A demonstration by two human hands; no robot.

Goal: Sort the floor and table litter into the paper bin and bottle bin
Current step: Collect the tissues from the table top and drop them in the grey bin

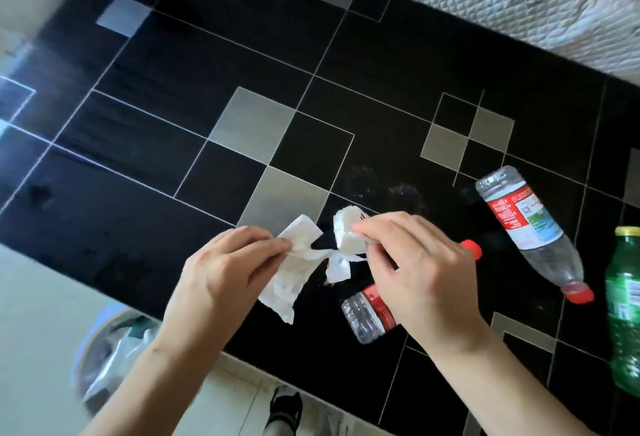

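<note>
Above the near edge of the black table, the left hand pinches a crumpled tissue and the right hand pinches a smaller wad; a thin strand seems to join them. Two clear bottles and a green bottle lie toward the right edge. A bin stands below.

Most of the desk is wide open, the whole far and left part has nothing on it. The clutter sits by the near right corner: a clear bottle lying flat, a green bottle at the right edge, and a second clear bottle near the front edge.
</note>
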